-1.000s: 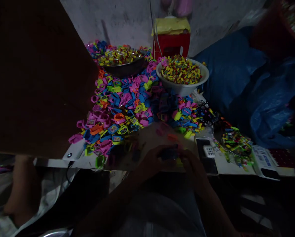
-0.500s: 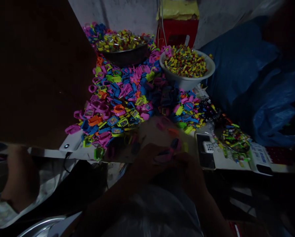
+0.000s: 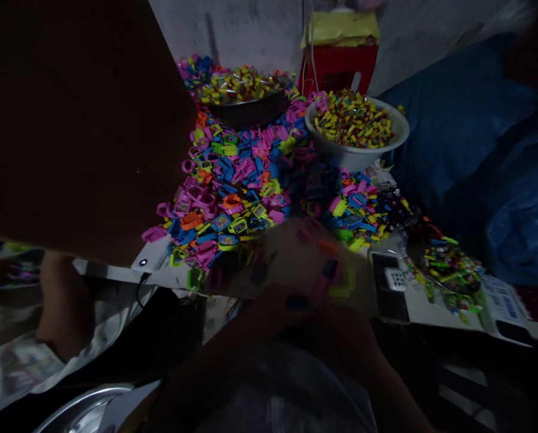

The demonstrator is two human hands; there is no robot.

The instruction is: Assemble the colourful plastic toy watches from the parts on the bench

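My left hand (image 3: 264,316) and my right hand (image 3: 343,334) meet at the near edge of the table, low in the dim middle of the view. Their fingers are closed together around a small blue toy piece (image 3: 296,302). Just beyond them a pink and a yellow-green piece (image 3: 341,282) lie on a pale sheet. A big heap of bright plastic toy watches (image 3: 241,180) in pink, blue, orange and yellow covers the table behind.
A white bowl (image 3: 354,159) and a metal bowl (image 3: 250,113) hold small coloured pieces. A red stool (image 3: 341,66) stands at the back, a blue bag (image 3: 467,138) right, a dark board (image 3: 70,120) left. Another person's arm (image 3: 64,300) shows lower left. A small keypad (image 3: 395,279) lies right.
The camera has swung, so the table sits further right and lower. My hands have drawn slightly nearer to me, still closed on a small piece.
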